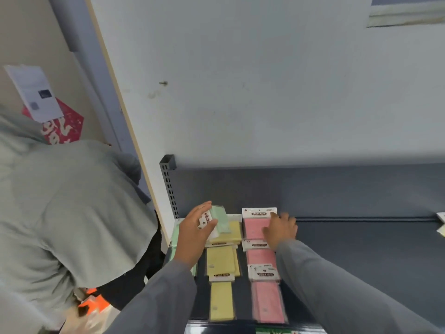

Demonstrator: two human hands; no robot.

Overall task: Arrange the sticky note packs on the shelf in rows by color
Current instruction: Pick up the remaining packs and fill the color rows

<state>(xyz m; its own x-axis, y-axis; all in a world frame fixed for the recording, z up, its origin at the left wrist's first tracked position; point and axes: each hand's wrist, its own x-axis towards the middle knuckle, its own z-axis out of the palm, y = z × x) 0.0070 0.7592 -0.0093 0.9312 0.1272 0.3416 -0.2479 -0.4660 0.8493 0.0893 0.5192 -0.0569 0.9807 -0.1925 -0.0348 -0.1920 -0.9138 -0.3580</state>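
Observation:
On the dark blue shelf [361, 249] lie three rows of sticky note packs running front to back. The pink row [266, 300] is on the right, the yellow row [221, 300] in the middle, and a green row [175, 237] at the left is mostly hidden by my arm. My left hand [195, 235] holds a green sticky note pack [220, 221] tilted above the back of the yellow and green rows. My right hand [280, 229] rests flat on the rearmost pink pack [255, 225], fingers spread.
Another person in a grey top [67, 213] bends over just left of the shelf. A slotted metal upright [169, 189] stands at the shelf's back left corner. More packs [441, 221] peek in at the far right edge. A white wall rises behind.

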